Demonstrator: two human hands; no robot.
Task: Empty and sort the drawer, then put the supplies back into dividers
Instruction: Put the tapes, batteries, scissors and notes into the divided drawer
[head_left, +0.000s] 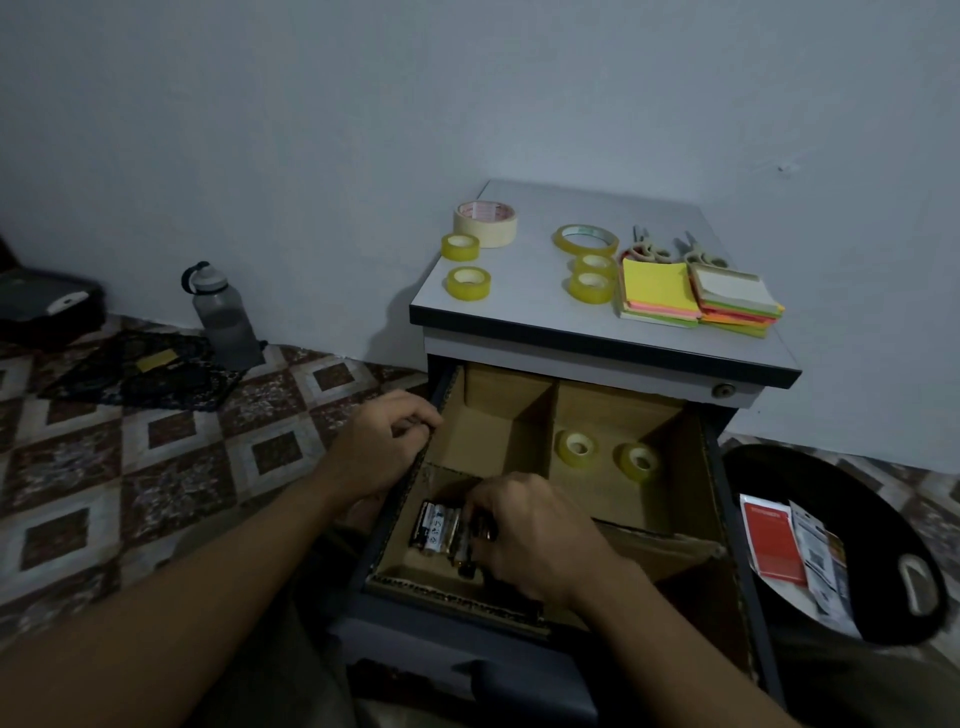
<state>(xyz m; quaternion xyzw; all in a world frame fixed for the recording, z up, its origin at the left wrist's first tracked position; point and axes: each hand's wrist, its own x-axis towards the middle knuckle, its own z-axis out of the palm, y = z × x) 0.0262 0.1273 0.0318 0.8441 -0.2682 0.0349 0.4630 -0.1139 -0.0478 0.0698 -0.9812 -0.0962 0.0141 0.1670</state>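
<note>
while left hand (382, 447) grips drawer (726, 499), right hand (540, 535) holds batteries (434, 527).

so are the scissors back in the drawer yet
No, both pairs of scissors lie on the cabinet top behind the sticky note stacks, outside the drawer.

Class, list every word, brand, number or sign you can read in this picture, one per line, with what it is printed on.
No text is legible.
On the batteries: pale print, too blurred.
On the masking tape: red print inside the core, too small.
On the large clear tape roll: green print, too small.
On the red packet: a white line, blurred.
On the white packet: dark print, blurred.
</note>
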